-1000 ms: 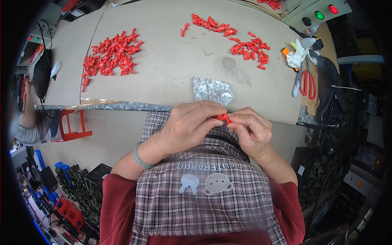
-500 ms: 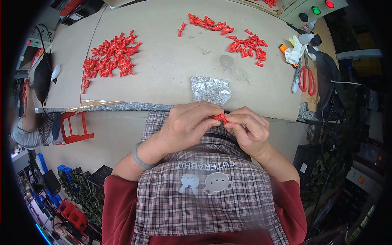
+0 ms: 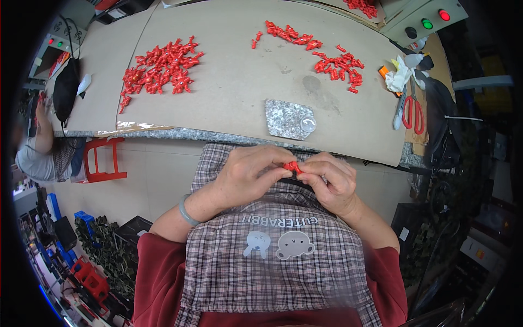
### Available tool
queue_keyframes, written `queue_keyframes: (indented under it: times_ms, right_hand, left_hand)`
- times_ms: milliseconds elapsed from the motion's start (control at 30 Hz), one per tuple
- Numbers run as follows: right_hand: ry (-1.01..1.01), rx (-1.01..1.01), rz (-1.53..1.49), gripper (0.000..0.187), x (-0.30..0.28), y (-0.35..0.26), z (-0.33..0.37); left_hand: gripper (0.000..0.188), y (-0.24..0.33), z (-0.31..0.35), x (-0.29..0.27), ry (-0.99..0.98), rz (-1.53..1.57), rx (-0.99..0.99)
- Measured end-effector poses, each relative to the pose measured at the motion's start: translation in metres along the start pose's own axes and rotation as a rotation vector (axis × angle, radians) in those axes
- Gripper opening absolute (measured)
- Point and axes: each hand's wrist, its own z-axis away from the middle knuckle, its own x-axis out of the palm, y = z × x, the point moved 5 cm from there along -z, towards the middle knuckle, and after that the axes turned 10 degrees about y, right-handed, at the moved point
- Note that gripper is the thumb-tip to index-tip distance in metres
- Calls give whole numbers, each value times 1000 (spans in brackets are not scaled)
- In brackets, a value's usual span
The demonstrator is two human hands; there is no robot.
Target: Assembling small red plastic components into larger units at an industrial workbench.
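A small red plastic figure piece (image 3: 292, 167) is pinched between both my hands, just off the table's near edge and above the apron. My left hand (image 3: 255, 171) grips its left end with thumb and forefinger. On its other end, my right hand (image 3: 330, 180) closes with thumb and fingers. Fingertips cover much of the piece, so whether it is one part or two joined cannot be told. Beyond my hands, a speckled grey patch (image 3: 280, 119) on the table has a small clear round cup (image 3: 308, 125) at its right side.
A large heap of red figures (image 3: 163, 68) lies left on the table (image 3: 234, 76). Smaller red parts (image 3: 340, 68) and a row of red pieces (image 3: 294, 35) are at the far right. Red-handled scissors (image 3: 413, 114) and a cutter (image 3: 399, 111) lie at the right edge. Another person (image 3: 41, 147) sits far left.
The view has shifted a little, moving the table contents rightward in the picture. Both hands still hold the red piece, which is turned slightly and held closer between the fingertips.
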Motion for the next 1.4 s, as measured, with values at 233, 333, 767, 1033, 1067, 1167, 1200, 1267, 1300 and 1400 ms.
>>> queue_keyframes:
  times_ms: [233, 333, 767, 1033, 1067, 1167, 1200, 1267, 1300, 1400]
  right_hand:
    - [-64, 51, -85, 16, 16, -7, 10]
    - [-70, 15, -65, 17, 19, -11, 13]
    - [-137, -70, -61, 14, 37, -20, 29]
    - [-114, -2, -69, 6, 38, -28, 32]
    - [-115, -16, -74, 5, 38, -29, 33]
    - [-149, -35, -102, 7, 38, -22, 34]
    - [-145, -50, -103, 6, 38, -20, 34]
    - [-141, -75, -109, 5, 39, -19, 32]
    - [-126, -87, -95, 5, 39, -20, 30]
    - [-89, -93, -88, 3, 37, -19, 29]
  left_hand:
    - [20, -2, 33, -7, 57, 118, -185]
    - [20, 2, 39, -11, 56, 101, -181]
    - [19, 4, 66, -24, 122, 103, 3]
    - [20, 8, 74, -21, 170, 212, 42]
    - [18, 8, 74, -20, 183, 240, 31]
    - [16, 5, 73, -18, 192, 282, 14]
    - [16, 5, 71, -19, 180, 275, 13]
    - [16, 4, 68, -19, 171, 280, 1]
    - [16, 2, 65, -19, 157, 299, -22]
    - [16, 0, 58, -17, 130, 271, -4]
